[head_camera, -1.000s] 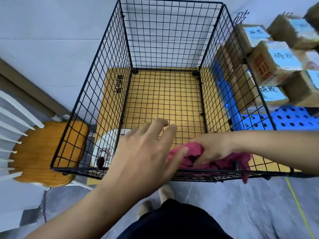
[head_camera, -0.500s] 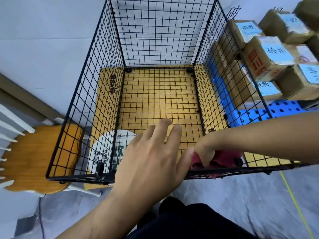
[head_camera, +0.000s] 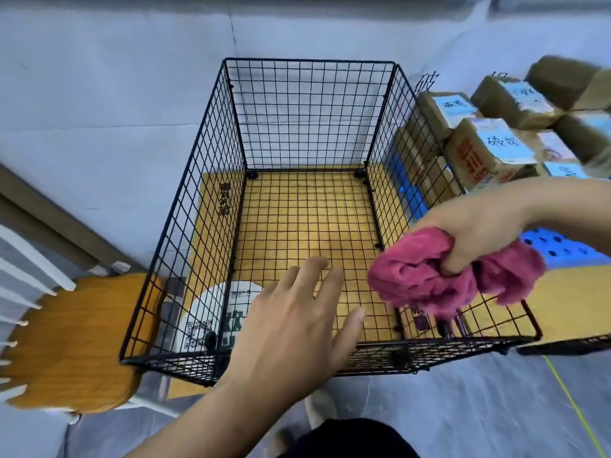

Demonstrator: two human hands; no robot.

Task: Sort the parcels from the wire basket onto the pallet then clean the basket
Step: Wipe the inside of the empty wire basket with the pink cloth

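The black wire basket [head_camera: 211, 180] stands open-topped on a yellow mat, with no parcels inside it. My right hand [head_camera: 476, 226] grips a bunched pink cloth [head_camera: 423, 276] above the basket's near right corner, clear of the rim. My left hand [head_camera: 291, 328] hovers over the near rim with fingers spread, holding nothing. Several brown parcels [head_camera: 479, 153] with pale blue labels are stacked on the blue pallet [head_camera: 558, 249] to the right of the basket.
A wooden chair seat [head_camera: 72, 342] with white spindles sits close to the basket's left near corner. A yellow mat [head_camera: 562, 305] lies under the basket. A white wall rises behind. Grey floor runs along the front, where my dark clothing shows.
My right hand has lifted the pink cloth from the near rim up and to the right. My left hand stayed over the near rim. The view pulled back.
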